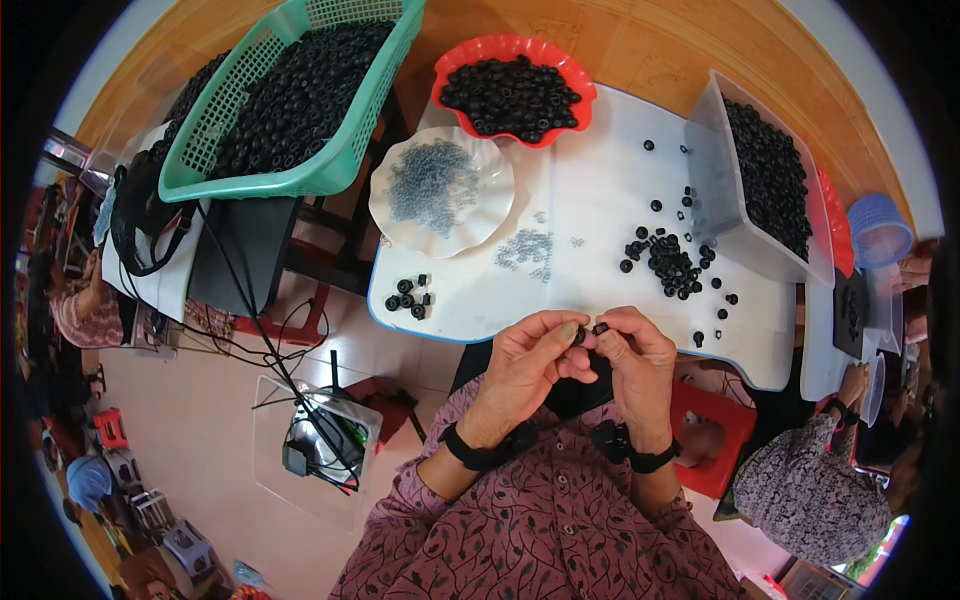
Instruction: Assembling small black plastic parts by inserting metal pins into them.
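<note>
Both my hands meet just off the near edge of the white table [590, 290]. My left hand [525, 370] pinches a small round black part [579, 336] between thumb and fingers. A smaller black piece [600, 328] sits between the thumb and forefinger of my right hand [642, 375], close beside the first. Whether the two pieces touch, I cannot tell. Beyond my right hand lies a loose pile of black parts [672, 265], with several scattered around it. Left of my hands is a little group of black parts [405, 300]. Small clear rings [525, 250] are spread farther back.
A white scalloped plate [490, 222] holds more clear rings. Black parts fill a red bowl [588, 92], a clear plastic bin [708, 215] and a green basket [345, 178]. Cables [262, 325] hang at left. A red stool [712, 440] and another person [815, 480] are at right.
</note>
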Available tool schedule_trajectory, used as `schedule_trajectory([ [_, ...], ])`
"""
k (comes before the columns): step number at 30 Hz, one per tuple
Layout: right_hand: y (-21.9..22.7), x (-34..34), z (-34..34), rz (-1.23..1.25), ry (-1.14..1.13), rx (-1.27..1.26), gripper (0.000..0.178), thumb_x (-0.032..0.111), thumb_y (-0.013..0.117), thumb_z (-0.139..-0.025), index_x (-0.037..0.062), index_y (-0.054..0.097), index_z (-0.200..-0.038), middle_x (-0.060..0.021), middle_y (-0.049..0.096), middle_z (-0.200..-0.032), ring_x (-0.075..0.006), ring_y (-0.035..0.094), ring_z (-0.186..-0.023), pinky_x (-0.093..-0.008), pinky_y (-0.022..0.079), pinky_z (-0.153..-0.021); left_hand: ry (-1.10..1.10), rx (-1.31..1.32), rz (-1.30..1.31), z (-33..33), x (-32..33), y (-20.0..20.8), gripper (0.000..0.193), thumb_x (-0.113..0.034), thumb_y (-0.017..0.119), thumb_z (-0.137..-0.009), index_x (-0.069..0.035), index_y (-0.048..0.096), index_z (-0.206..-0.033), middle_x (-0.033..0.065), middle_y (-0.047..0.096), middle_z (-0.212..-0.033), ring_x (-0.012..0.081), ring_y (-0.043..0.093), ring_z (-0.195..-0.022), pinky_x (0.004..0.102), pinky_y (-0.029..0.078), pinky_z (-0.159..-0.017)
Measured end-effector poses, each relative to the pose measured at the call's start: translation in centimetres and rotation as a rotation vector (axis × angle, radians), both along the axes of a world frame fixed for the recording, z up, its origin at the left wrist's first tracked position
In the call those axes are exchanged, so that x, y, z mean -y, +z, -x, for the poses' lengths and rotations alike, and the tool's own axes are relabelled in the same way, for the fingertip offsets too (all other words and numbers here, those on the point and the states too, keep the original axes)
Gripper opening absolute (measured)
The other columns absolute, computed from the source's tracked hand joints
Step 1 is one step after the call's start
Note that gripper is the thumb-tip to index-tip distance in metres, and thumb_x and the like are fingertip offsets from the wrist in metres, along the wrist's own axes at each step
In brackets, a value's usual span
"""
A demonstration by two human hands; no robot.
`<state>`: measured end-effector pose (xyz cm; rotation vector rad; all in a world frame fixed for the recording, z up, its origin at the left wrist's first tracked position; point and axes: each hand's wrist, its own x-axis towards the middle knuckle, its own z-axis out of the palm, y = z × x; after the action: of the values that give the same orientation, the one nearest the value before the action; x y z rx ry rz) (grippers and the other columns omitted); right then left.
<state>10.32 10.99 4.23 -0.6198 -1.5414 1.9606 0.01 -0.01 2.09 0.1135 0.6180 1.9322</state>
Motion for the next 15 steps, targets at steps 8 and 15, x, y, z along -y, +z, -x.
schedule_trajectory([
  [8, -0.19, 0.25, 0.1, -0.034, 0.015, -0.031, 0.012, -0.005, 0.063, -0.086, -0.0022, 0.066, -0.097, -0.0056, 0.06, -0.094, -0.012, 0.059, -0.086, -0.0234, 0.047, -0.08, 0.032, -0.033, -0.047, -0.2, 0.23, -0.92, 0.026, -0.012, 0.049, -0.099, 0.004, 0.058, -0.117, 0.0122, 0.066, -0.094, 0.0156, 0.066, -0.077, 0.0353, 0.061, -0.074],
  [15, -0.16, 0.59, 0.35, -0.093, -0.006, -0.025, 0.015, -0.007, 0.064, -0.084, -0.0008, 0.067, -0.097, -0.005, 0.059, -0.095, -0.0118, 0.057, -0.088, -0.0227, 0.046, -0.08, 0.023, 0.024, -0.082, 0.02, 0.37, -0.38, 0.028, -0.013, 0.048, -0.099, 0.004, 0.058, -0.119, 0.0118, 0.067, -0.091, 0.0184, 0.068, -0.081, 0.0366, 0.06, -0.078],
])
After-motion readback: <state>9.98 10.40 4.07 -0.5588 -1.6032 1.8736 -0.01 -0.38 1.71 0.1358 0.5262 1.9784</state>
